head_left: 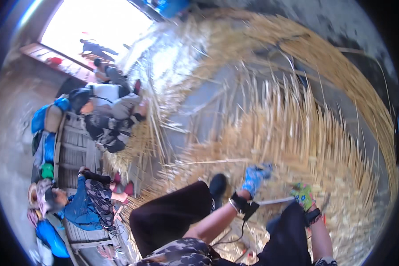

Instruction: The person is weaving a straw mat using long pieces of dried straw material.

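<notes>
A large mat woven of flat straw-coloured strips lies on the floor around and in front of my legs, its far edge ending in loose upright strip ends. My left hand, in a blue patterned glove, rests on or just over the weave; motion smears its fingers. To its right and nearer, my right hand, in a green flowered glove, is low over the mat beside my knee, fingers curled. A pale narrow strip runs left from the right glove, seemingly in its grip. Dark bands circle both my wrists.
Long loose strips curve along the wall at the right. At the left, people sit by a wooden slatted bench, with blue and green bundles behind it. A bright doorway opens at the far left.
</notes>
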{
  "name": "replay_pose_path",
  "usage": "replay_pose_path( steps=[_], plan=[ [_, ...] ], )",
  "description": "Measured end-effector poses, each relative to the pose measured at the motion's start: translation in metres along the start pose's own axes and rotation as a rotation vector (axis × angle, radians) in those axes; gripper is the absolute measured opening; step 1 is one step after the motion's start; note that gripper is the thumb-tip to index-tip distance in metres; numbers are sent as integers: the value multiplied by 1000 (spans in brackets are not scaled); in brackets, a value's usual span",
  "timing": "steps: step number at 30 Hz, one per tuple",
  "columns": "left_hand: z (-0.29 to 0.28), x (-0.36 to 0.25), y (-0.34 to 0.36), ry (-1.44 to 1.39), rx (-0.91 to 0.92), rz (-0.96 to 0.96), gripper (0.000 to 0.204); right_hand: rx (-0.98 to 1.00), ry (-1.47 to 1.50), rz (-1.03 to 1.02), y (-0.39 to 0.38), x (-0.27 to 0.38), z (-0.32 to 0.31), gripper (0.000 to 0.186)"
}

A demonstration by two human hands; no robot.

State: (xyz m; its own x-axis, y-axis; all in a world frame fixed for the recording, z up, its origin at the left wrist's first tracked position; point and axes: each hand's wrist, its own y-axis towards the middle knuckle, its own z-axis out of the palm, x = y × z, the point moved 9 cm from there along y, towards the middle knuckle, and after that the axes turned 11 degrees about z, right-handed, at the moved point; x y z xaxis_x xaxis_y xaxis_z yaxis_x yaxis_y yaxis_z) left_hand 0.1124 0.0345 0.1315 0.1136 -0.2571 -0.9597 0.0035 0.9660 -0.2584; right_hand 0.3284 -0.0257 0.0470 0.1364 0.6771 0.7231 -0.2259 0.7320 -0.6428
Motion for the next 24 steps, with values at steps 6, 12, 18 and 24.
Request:
replay_pose_path(
  steps=[6,12,18,24],
  plan=[
    [-24,-43,-13,-91,42,19,20,540,-89,-182,10,65,114,43],
    [-24,-50,-19,-53,-2,87,19,484,64,-48,9,53,123,70],
    [-4,-6,-32,22,-34,-57,23,296,-433,-155,8,21,91,74],
    [17,4,-33,-29,200,-69,21,542,-398,-164,-4,27,80,24]
  ],
)
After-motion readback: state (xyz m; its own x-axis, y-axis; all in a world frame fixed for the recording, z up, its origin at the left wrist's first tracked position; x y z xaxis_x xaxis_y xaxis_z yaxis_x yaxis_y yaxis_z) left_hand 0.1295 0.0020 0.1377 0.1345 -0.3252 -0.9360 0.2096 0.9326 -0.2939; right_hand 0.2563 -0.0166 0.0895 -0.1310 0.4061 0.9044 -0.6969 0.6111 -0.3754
